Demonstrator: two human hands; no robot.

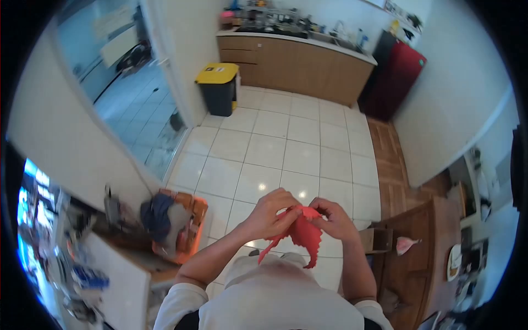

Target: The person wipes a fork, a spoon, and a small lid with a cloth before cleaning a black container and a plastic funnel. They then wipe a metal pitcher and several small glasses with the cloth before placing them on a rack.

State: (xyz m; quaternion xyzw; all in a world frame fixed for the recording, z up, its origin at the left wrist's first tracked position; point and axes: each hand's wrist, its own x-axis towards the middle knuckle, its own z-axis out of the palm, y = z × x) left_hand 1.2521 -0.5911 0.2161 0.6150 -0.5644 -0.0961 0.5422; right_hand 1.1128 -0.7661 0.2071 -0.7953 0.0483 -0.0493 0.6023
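A red cloth (305, 232) with a zigzag, scalloped edge hangs in front of my body at about waist height. My left hand (276, 212) pinches its upper left part between thumb and fingers. On the other side my right hand (334, 219) grips the top right edge, the thumb against the cloth. Both hands are close together, and the cloth droops below them in two points. The fingers partly hide its upper edge.
An orange basket (201, 223) with clothes stands at the left, near a white table (118, 269). A yellow-lidded bin (217, 91), a kitchen counter (297, 66) and a dark red fridge (400, 77) are ahead. A wooden cabinet (410, 228) stands right; tiled floor (264, 148) lies between.
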